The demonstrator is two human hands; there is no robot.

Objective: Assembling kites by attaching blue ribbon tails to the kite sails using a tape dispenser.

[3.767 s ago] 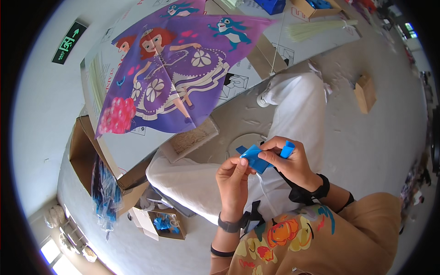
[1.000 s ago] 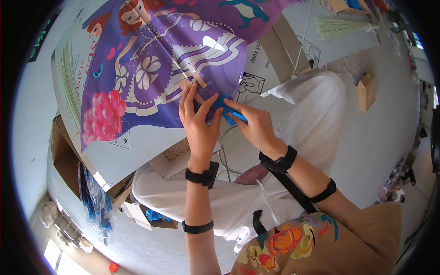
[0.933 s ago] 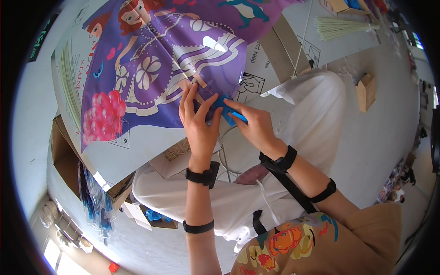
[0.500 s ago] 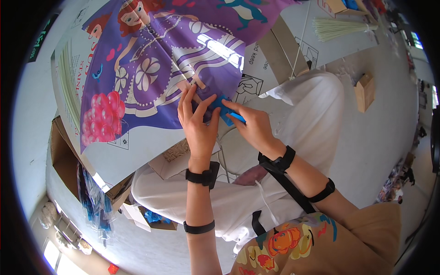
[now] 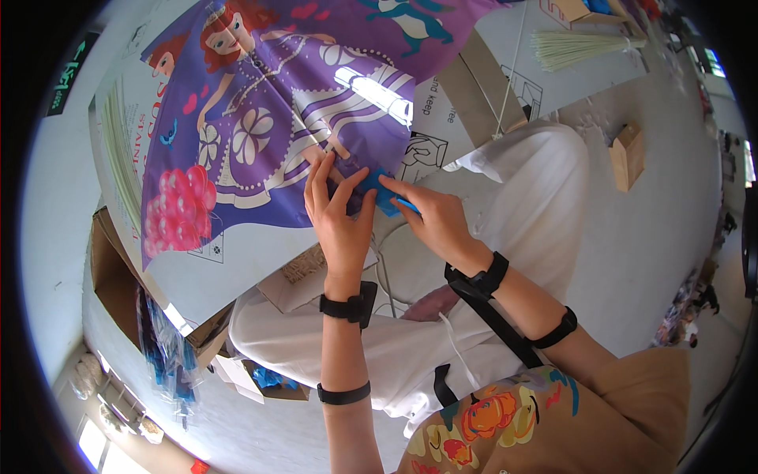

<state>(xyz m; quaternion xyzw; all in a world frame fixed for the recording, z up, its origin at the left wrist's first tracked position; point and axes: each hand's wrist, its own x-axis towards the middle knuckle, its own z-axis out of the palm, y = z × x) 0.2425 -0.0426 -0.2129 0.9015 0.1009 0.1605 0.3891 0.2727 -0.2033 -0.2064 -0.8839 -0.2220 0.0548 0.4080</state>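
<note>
A glossy purple kite sheet (image 5: 276, 103), printed with a figure in a gown and pink balloons, spreads over the cardboard in front of me. My left hand (image 5: 338, 209) lies at its near edge with fingers stretched and apart, the fingertips touching the sheet. Just right of it, a small blue plastic piece (image 5: 381, 189) sits against the sheet's corner. My right hand (image 5: 434, 221) pinches this piece, index finger extended along it and thumb below. Its exact shape is partly hidden by the fingers.
Flat cardboard (image 5: 253, 257) lies under the sheet. Bundles of thin pale rods (image 5: 580, 47) rest at far right and left. An open carton (image 5: 110, 261) with blue plastic bags (image 5: 166, 347) stands at left. A small brown box (image 5: 628, 158) is on the floor at right.
The blue piece has turned slightly under my right fingers, and less of its near end shows. My left hand stays nearly in place on the sheet.
</note>
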